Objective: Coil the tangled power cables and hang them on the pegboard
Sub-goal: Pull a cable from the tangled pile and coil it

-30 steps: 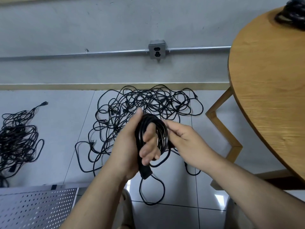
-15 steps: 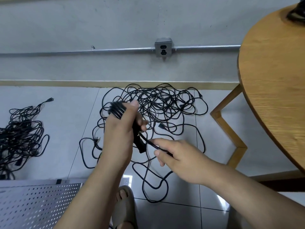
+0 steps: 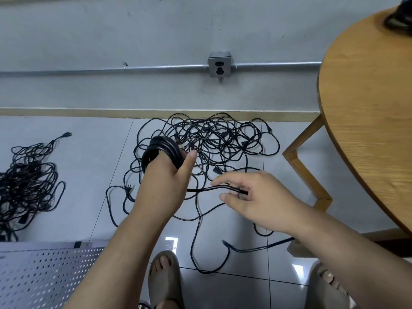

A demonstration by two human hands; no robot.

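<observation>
My left hand [image 3: 165, 184] grips a coil of black power cable [image 3: 163, 150] wound in several loops, held over the floor. A free length of that cable [image 3: 207, 188] runs right from the coil into my right hand [image 3: 254, 197], which pinches it between thumb and fingers. Below and behind both hands lies a tangled pile of black cables [image 3: 214, 139] on the tiled floor by the wall. A perforated metal pegboard [image 3: 44, 275] lies at the lower left.
A second tangle of black cables [image 3: 26, 181] lies on the floor at the left. A round wooden table [image 3: 367, 108] with a wooden leg [image 3: 305, 163] fills the right; dark cables [image 3: 399, 21] rest on its far edge. A wall socket [image 3: 219, 66] sits above. My sandalled feet [image 3: 166, 279] stand below.
My left hand has turned the coil and lifted it toward the far left. My right hand has moved to the right, drawing the free cable length out straight.
</observation>
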